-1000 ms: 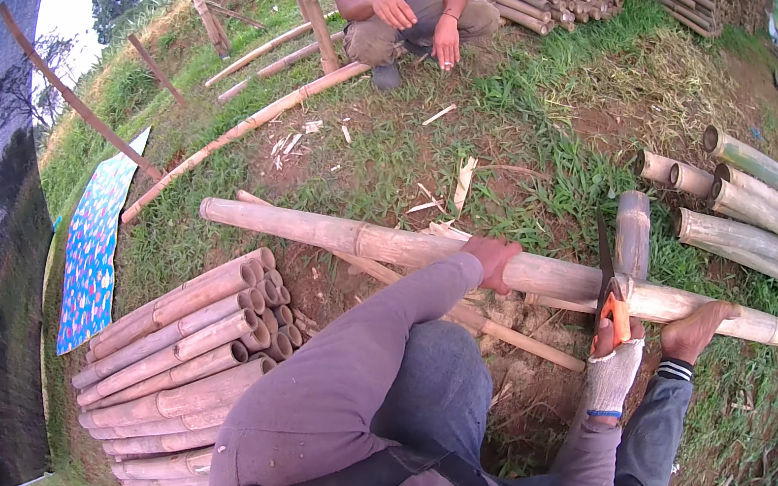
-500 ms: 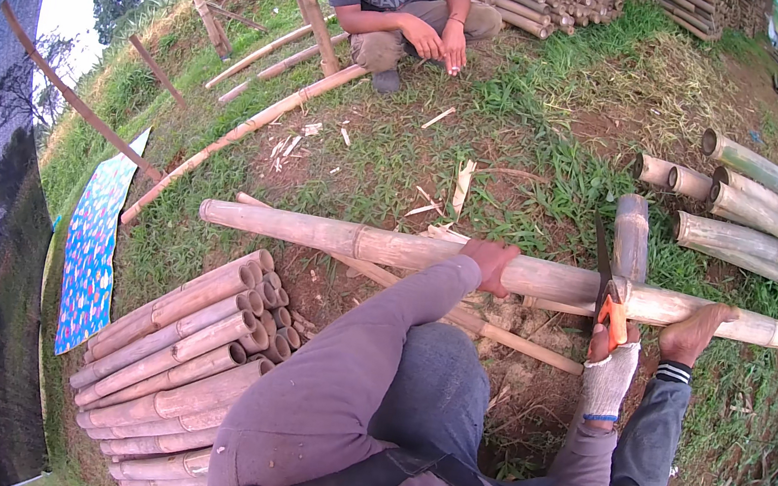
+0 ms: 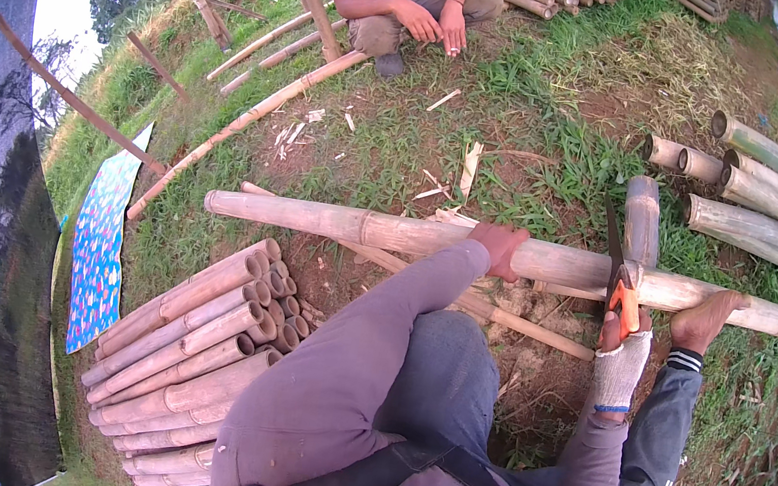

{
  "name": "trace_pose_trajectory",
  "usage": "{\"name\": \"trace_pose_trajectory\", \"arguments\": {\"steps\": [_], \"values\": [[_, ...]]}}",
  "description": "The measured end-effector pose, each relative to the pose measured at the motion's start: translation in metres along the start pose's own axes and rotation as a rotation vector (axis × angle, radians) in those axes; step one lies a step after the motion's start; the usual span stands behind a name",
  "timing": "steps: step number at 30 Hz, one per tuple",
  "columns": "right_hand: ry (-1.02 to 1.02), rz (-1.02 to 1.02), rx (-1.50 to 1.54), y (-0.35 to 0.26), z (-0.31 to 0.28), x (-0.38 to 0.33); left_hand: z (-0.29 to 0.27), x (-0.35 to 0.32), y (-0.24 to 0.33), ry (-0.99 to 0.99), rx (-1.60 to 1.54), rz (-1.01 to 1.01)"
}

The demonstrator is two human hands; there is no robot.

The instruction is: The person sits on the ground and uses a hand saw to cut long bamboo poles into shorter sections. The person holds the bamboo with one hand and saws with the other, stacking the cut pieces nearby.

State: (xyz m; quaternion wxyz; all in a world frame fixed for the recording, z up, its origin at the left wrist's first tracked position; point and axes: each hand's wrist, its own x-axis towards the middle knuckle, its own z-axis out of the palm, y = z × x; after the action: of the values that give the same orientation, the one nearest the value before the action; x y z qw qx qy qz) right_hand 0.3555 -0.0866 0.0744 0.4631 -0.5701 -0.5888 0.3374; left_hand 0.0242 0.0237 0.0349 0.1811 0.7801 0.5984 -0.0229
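A long pale bamboo pole [image 3: 313, 217] lies crosswise in front of me. My left hand [image 3: 499, 250] is closed around its middle from above. In my right hand [image 3: 625, 356], which wears a white knit glove, is the orange handle [image 3: 625, 303] of a hand saw. The saw's dark blade [image 3: 614, 233] points away from me and stands against the pole, right of my left hand. My bare foot [image 3: 702, 321] presses on the pole just right of the saw. A short, thick bamboo piece [image 3: 643, 219] lies under the pole, beside the blade.
Cut bamboo lengths [image 3: 193, 365] are stacked at the left. More bamboo poles [image 3: 759, 230] lie at the right. A person [image 3: 397, 6] squats at the far side. Thin bamboo [image 3: 536, 331] lies beneath the pole; a blue patterned sheet [image 3: 101, 242] is at far left.
The saw and my right hand have moved slightly away from me along the cut. My left hand and foot keep their places on the pole; the whole view has shifted a little.
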Motion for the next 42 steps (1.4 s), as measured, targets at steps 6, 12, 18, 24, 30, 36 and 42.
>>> {"name": "trace_pose_trajectory", "arguments": {"steps": [6,12,18,24,30,36,42], "values": [[0.059,-0.075,0.026,0.000,-0.009,0.004,0.000,0.014,0.008,0.039,0.000,0.039],[0.022,-0.029,0.017,-0.006,0.002,0.005,-0.001,-0.003,0.001,0.010,-0.021,-0.015],[-0.023,0.191,0.120,-0.033,-0.003,0.000,0.003,0.003,0.004,0.005,0.000,-0.002],[0.059,-0.100,0.009,0.006,-0.002,0.012,0.004,0.007,0.003,0.030,0.020,0.018],[0.134,0.004,-0.079,-0.017,-0.024,-0.044,0.000,0.013,0.007,0.020,0.045,0.038],[0.154,0.036,-0.166,-0.037,-0.067,-0.160,0.009,0.010,0.009,-0.035,0.047,-0.054],[0.227,-0.218,-0.272,0.001,-0.024,-0.030,0.000,0.019,0.029,-0.036,0.079,-0.057]]}}
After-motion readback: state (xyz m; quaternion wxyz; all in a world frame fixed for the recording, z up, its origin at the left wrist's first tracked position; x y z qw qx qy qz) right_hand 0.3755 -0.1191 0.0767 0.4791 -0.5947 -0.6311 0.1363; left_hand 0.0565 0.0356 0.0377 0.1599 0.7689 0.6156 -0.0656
